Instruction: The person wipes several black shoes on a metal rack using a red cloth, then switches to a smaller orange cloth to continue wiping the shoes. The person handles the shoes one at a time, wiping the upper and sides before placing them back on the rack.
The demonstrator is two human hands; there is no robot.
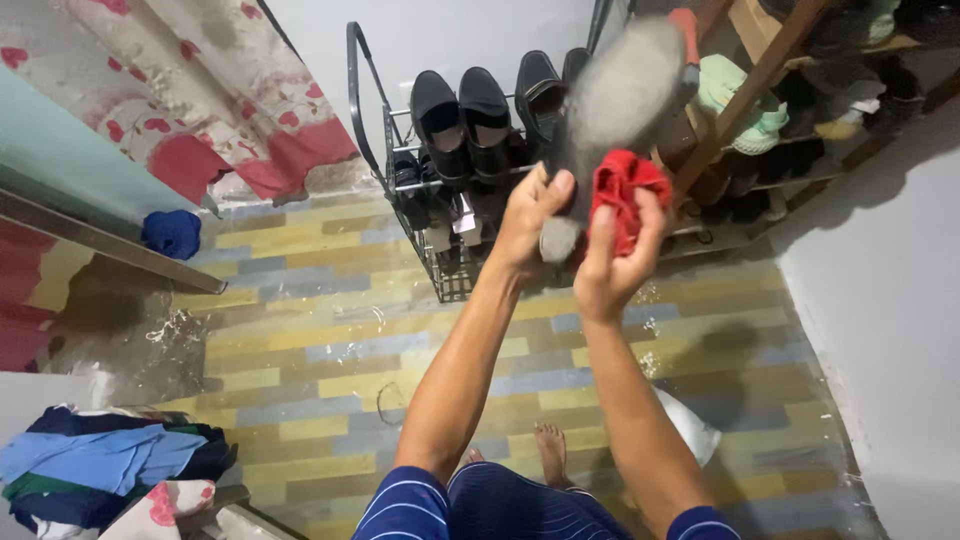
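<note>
While the left hand point(527, 215) clamps the heel end of a dark shoe with a dusty grey sole point(615, 100), raised sole-up before the black metal shoe rack point(420, 190), the right hand point(610, 255) closes on a crumpled red cloth point(625, 190) touching that sole.

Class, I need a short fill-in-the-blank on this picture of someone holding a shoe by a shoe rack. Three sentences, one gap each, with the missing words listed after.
1. The left hand holds a dark shoe turned so that its ____ faces the camera.
2. The right hand presses a ____ cloth against that shoe.
3. On the top shelf of the metal rack stand pairs of ____ shoes.

Missing words: sole; red; black
</note>
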